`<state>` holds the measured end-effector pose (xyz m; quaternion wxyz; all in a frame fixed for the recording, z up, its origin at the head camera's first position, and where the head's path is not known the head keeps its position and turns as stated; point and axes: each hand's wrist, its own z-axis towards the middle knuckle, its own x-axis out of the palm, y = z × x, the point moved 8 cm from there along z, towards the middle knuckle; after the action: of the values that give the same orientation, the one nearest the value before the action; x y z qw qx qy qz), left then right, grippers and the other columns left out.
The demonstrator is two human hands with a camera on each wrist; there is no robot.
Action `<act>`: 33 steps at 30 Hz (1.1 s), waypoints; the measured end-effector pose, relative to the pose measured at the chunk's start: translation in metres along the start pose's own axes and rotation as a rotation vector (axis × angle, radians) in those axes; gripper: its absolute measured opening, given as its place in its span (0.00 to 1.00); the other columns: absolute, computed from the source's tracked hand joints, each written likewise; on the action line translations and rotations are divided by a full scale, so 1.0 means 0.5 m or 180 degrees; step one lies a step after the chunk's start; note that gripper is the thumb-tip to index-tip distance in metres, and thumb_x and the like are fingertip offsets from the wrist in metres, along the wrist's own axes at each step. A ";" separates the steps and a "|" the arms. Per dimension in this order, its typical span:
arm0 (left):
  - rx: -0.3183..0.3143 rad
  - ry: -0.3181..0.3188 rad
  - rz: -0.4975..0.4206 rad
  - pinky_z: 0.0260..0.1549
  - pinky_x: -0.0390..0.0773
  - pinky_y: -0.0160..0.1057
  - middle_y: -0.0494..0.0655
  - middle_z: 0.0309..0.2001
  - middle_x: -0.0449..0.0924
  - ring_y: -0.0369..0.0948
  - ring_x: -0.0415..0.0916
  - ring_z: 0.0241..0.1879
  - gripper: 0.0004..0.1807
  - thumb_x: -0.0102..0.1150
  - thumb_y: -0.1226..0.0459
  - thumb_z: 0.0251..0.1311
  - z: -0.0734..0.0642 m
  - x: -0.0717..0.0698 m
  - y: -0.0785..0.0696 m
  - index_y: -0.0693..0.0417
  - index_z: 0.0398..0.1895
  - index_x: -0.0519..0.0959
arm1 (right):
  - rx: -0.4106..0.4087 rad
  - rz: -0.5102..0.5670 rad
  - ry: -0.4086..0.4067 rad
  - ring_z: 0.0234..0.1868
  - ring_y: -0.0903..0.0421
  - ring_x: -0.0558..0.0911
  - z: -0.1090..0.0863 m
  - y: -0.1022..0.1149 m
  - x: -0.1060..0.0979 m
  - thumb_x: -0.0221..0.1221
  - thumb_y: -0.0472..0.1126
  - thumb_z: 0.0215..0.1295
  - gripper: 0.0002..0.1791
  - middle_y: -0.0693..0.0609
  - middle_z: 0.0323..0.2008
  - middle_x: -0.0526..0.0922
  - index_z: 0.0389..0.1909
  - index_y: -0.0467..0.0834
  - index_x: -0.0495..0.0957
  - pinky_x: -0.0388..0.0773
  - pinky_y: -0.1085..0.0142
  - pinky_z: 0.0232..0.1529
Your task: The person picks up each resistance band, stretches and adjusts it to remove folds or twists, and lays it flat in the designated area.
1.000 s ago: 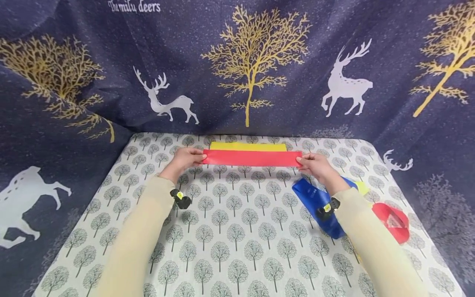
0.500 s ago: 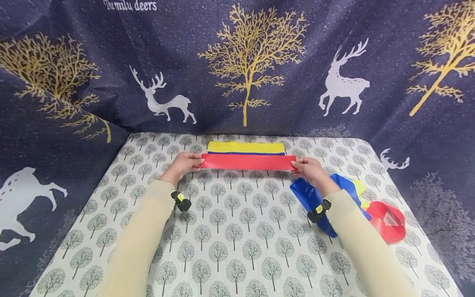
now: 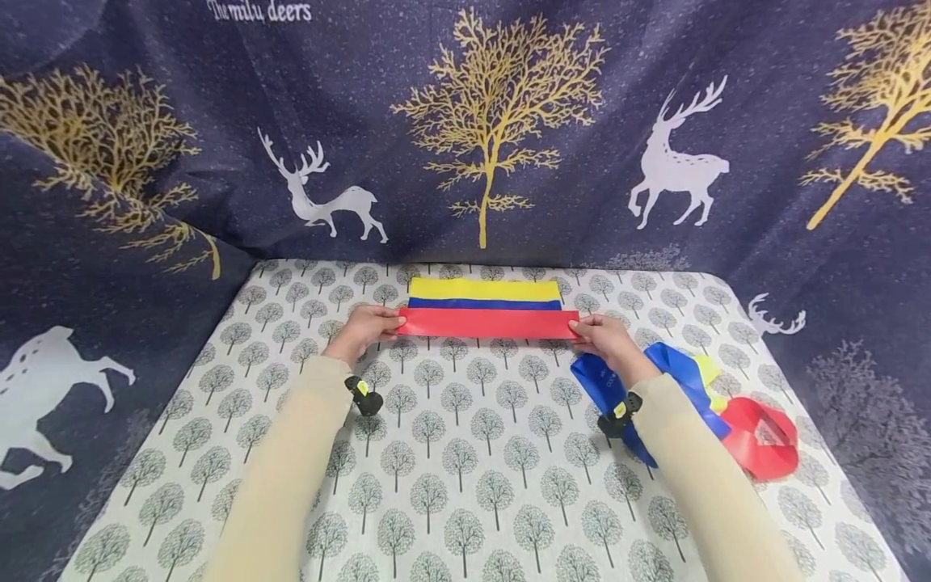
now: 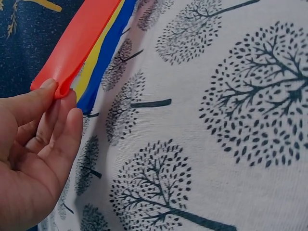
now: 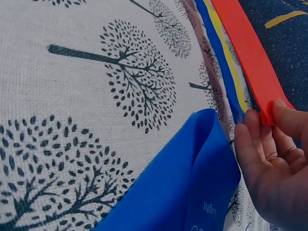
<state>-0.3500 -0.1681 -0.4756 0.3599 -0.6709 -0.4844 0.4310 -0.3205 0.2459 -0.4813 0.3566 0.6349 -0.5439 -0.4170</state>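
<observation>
A red elastic band [image 3: 489,323] is held flat and straight between both hands. My left hand [image 3: 367,327] pinches its left end between thumb and fingers; in the left wrist view that end of the red band [image 4: 72,48] folds over at the thumb. The right hand [image 3: 607,335] pinches the opposite end, and the right wrist view shows the red band [image 5: 250,53] running away from the fingertips. Just beyond it lie a yellow band [image 3: 483,289] and a blue band [image 3: 483,305], side by side at the table's back. The red band's far edge runs along the blue one in the head view.
Right of centre on the table lies a loosely curled blue band [image 3: 680,372], partly behind the right forearm. Beside it are a yellow band [image 3: 708,372] and a looped red band [image 3: 760,457]. A dark curtain [image 3: 553,218] rises behind the table's back edge.
Both hands have brought the red band down in the head view, toward the person, uncovering the flat blue band and more of the yellow one. The hands have also come slightly closer together.
</observation>
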 end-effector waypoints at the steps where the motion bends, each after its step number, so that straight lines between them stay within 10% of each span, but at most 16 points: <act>1: -0.0007 -0.0007 0.0001 0.39 0.86 0.26 0.36 0.29 0.81 0.30 0.78 0.29 0.23 0.60 0.70 0.69 0.001 0.002 0.002 0.73 0.64 0.73 | 0.0016 -0.0009 -0.0016 0.29 0.67 0.85 0.001 -0.002 -0.001 0.54 0.38 0.77 0.11 0.58 0.29 0.79 0.50 0.33 0.71 0.87 0.74 0.41; 33: -0.0107 -0.0310 0.0122 0.29 0.82 0.22 0.39 0.27 0.80 0.30 0.78 0.25 0.19 0.62 0.68 0.68 0.009 0.016 0.027 0.70 0.59 0.77 | 0.0026 -0.0879 -0.0343 0.24 0.67 0.79 0.021 -0.010 -0.002 0.60 0.39 0.73 0.20 0.59 0.23 0.79 0.55 0.27 0.78 0.84 0.75 0.31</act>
<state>-0.3485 -0.1636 -0.4912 0.3162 -0.6642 -0.4956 0.4618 -0.3284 0.2475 -0.4900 0.2635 0.6819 -0.4714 -0.4933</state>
